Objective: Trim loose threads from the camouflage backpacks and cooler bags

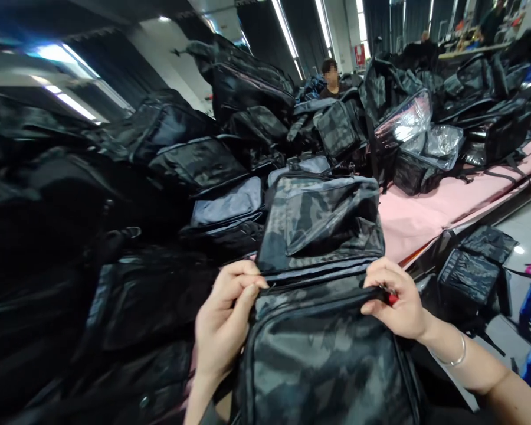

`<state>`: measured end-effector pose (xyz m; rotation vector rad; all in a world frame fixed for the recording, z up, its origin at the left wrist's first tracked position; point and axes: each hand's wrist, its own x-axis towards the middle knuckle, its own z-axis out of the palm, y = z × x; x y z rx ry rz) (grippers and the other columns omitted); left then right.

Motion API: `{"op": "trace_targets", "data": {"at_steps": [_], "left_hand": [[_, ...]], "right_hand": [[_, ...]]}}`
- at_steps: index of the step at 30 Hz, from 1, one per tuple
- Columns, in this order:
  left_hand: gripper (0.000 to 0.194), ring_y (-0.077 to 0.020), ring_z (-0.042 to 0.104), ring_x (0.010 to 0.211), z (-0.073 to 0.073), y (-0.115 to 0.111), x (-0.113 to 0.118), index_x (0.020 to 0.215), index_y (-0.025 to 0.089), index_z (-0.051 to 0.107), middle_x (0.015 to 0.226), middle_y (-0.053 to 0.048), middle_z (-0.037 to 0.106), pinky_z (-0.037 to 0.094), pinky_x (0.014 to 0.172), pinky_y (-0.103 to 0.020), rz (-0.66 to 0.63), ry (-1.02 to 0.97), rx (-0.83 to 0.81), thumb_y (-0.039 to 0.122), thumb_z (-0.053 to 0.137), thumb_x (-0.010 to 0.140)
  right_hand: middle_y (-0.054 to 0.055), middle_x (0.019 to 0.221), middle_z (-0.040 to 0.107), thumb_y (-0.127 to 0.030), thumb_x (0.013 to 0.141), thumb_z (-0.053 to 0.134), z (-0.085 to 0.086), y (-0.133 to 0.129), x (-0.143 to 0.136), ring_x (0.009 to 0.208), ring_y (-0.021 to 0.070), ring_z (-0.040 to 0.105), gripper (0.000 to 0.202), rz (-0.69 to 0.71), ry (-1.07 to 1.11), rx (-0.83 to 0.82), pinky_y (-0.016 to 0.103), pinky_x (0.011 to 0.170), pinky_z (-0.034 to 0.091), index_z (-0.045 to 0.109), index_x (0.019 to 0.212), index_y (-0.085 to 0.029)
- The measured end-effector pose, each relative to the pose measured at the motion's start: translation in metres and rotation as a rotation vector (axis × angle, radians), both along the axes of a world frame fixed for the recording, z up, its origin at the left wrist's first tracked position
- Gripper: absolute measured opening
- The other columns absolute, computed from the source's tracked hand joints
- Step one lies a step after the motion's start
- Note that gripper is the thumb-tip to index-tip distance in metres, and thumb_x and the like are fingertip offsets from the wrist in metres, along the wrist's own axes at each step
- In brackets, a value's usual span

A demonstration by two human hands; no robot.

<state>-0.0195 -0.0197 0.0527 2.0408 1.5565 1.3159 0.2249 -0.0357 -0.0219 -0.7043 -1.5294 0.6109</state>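
Left hand (223, 324): fingers pinch boxy grey-black cloth bag (327, 354), lower middle
Right hand (405, 310): fingers pinch its other side
Bag edge: seemingly being stretched
Next pull: probably needs tight pinching

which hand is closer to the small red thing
Right. The small red thing sits at the right hand, beside its fingers; the left hand is farther off, pinching the opposite side of the camouflage bag.

A silver-lined bag (427, 162) lies on the pink tabletop (418, 212), a person (331, 82) behind piled bags (256, 125).
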Motion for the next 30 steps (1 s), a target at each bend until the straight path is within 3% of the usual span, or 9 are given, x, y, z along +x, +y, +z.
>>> {"op": "trace_targets", "data": {"at_steps": [3, 6, 10, 15, 19, 23, 26, 30], "left_hand": [[0.028, -0.019, 0.055, 0.089, -0.022, 0.015, -0.012, 0.066, 0.019, 0.061, 0.089, -0.006, 0.055, 0.045, 0.083, -0.032, -0.017, 0.001, -0.071, 0.04, 0.049, 0.08], [0.029, -0.0203, 0.054, 0.099, -0.032, 0.021, -0.022, 0.07, 0.019, 0.064, 0.096, -0.007, 0.056, 0.043, 0.089, -0.032, -0.012, -0.011, -0.107, 0.042, 0.05, 0.08], [0.023, -0.0196, 0.056, 0.097, -0.026, 0.006, -0.028, 0.083, 0.021, 0.067, 0.099, -0.006, 0.06, 0.044, 0.086, -0.031, 0.025, -0.012, -0.057, 0.04, 0.055, 0.078], [0.022, -0.0181, 0.06, 0.086, -0.016, -0.012, -0.035, 0.087, 0.021, 0.068, 0.09, -0.005, 0.065, 0.048, 0.077, -0.029, 0.05, -0.042, -0.047, 0.038, 0.058, 0.077], [0.019, -0.0164, 0.061, 0.074, -0.017, -0.013, -0.034, 0.084, 0.021, 0.068, 0.082, -0.003, 0.067, 0.049, 0.068, -0.027, -0.04, -0.002, -0.05, 0.036, 0.062, 0.073], [0.012, -0.015, 0.061, 0.071, -0.021, -0.009, -0.026, 0.076, 0.021, 0.067, 0.077, -0.002, 0.067, 0.048, 0.066, -0.025, -0.054, 0.029, 0.073, 0.032, 0.062, 0.074], [0.012, -0.014, 0.06, 0.07, -0.025, -0.01, -0.022, 0.073, 0.021, 0.065, 0.075, -0.001, 0.066, 0.047, 0.068, -0.024, 0.014, 0.05, 0.114, 0.031, 0.059, 0.077], [0.018, -0.0123, 0.058, 0.063, -0.03, -0.012, -0.02, 0.076, 0.021, 0.061, 0.072, 0.001, 0.064, 0.046, 0.062, -0.023, 0.148, 0.011, 0.021, 0.035, 0.052, 0.08]], "right_hand": [[0.005, 0.08, 0.051, -0.027, 0.08, 0.062, 0.005, -0.007, -0.006, 0.071, 0.0157, 0.051, 0.013, 0.002, -0.147, 0.121, 0.027, 0.058, 0.044, 0.056, 0.091, -0.023], [0.005, 0.081, 0.051, -0.023, 0.08, 0.06, -0.002, -0.01, -0.013, 0.071, 0.0162, 0.052, 0.015, 0.002, -0.24, 0.158, 0.027, 0.057, 0.045, 0.055, 0.094, -0.023], [0.005, 0.081, 0.05, -0.021, 0.08, 0.06, -0.007, -0.014, -0.018, 0.069, 0.0156, 0.053, 0.016, 0.001, -0.278, 0.17, 0.025, 0.053, 0.045, 0.055, 0.095, -0.024], [0.006, 0.082, 0.05, -0.015, 0.079, 0.058, -0.008, -0.016, -0.017, 0.063, 0.0129, 0.051, 0.016, 0.006, -0.314, 0.223, 0.024, 0.051, 0.044, 0.055, 0.093, -0.022], [0.005, 0.082, 0.05, -0.017, 0.08, 0.058, -0.006, -0.016, -0.015, 0.051, 0.008, 0.041, 0.012, 0.013, -0.378, 0.276, 0.022, 0.046, 0.038, 0.054, 0.092, -0.02], [0.005, 0.082, 0.05, -0.019, 0.081, 0.058, -0.005, -0.015, -0.015, 0.05, 0.0069, 0.038, 0.01, 0.01, -0.385, 0.322, 0.021, 0.044, 0.036, 0.054, 0.09, -0.017], [0.005, 0.083, 0.049, -0.017, 0.08, 0.056, -0.005, -0.013, -0.015, 0.054, 0.0084, 0.043, 0.012, 0.01, -0.373, 0.317, 0.022, 0.048, 0.039, 0.053, 0.092, -0.018], [0.005, 0.083, 0.049, -0.014, 0.079, 0.054, -0.006, -0.011, -0.013, 0.064, 0.0126, 0.051, 0.017, 0.015, -0.375, 0.307, 0.025, 0.055, 0.045, 0.052, 0.095, -0.019]]}}
